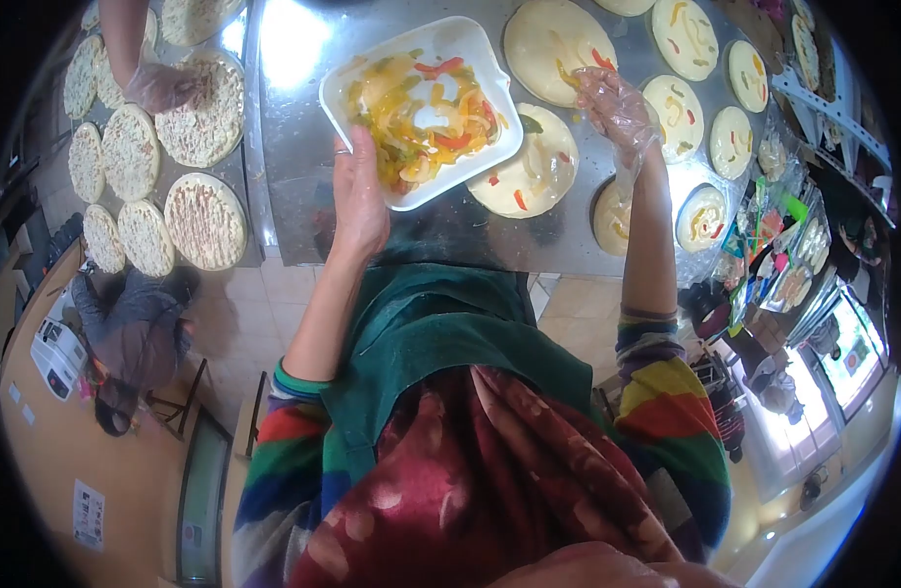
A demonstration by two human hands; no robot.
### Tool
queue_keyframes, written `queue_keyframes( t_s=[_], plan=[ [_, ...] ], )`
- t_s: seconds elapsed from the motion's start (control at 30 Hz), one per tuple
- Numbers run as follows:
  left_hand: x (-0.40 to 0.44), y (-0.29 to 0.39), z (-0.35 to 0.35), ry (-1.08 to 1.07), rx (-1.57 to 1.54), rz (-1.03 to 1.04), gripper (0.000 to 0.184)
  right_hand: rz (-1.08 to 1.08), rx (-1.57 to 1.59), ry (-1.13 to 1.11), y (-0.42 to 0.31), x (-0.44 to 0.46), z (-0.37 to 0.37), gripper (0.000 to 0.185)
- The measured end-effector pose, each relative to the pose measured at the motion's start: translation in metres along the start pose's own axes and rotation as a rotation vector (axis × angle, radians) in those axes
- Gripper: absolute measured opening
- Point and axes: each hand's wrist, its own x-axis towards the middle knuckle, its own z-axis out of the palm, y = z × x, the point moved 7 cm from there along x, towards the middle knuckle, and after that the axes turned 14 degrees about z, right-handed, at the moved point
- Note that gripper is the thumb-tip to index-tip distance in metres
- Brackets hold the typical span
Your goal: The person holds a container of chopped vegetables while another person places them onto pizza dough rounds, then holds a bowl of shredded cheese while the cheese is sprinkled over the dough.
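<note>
My bare left hand point(359, 191) grips the near-left side of a white plastic tray point(504, 83), tilted above the metal table. Inside lie sliced peppers point(453, 140) in red, yellow and green, with pale strips that look like onion. My right hand point(617, 110), in a clear plastic glove, is over the edge of a large round dough base point(538, 49). Its fingers are closed around pepper strips point(571, 76), a yellow one showing at the fingertips. A second dough base point(536, 171), partly hidden by the tray, carries a few pepper pieces.
Several smaller topped bases point(681, 118) cover the table's right side. Across a gap on the left, another person's gloved hand point(164, 86) touches a base on a table of speckled bases point(205, 220). Plastic bags and packages point(783, 235) crowd the right edge.
</note>
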Motion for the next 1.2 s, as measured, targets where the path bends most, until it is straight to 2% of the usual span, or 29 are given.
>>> queue_keyframes(
  t_s=[0.27, 0.37, 0.47, 0.83, 1.07, 1.17, 1.2],
  plan=[
    [-0.001, -0.002, -0.002, 0.010, -0.004, 0.007, 0.067, 0.068, 0.015, 0.033, 0.003, 0.002, -0.016, 0.031],
    [-0.002, -0.003, -0.002, 0.020, -0.004, 0.000, 0.067, 0.010, -0.020, 0.027, 0.004, 0.002, -0.019, 0.031],
    [-0.003, -0.002, 0.000, 0.011, 0.002, 0.007, 0.068, 0.065, -0.044, 0.131, 0.004, 0.002, -0.021, 0.031],
    [-0.005, -0.005, 0.000, 0.033, 0.002, 0.009, 0.069, 0.026, 0.079, -0.033, 0.009, -0.005, -0.035, 0.031],
    [-0.007, -0.006, 0.000, 0.027, 0.009, -0.004, 0.071, -0.047, 0.267, -0.093, -0.025, -0.044, -0.026, 0.035],
    [-0.006, -0.006, 0.002, 0.020, -0.091, 0.012, 0.055, -0.105, 0.338, -0.200, -0.024, -0.035, -0.034, 0.036],
    [-0.007, -0.006, 0.002, 0.026, -0.059, 0.009, 0.060, -0.101, 0.379, -0.211, -0.025, -0.035, -0.035, 0.036]
  ],
)
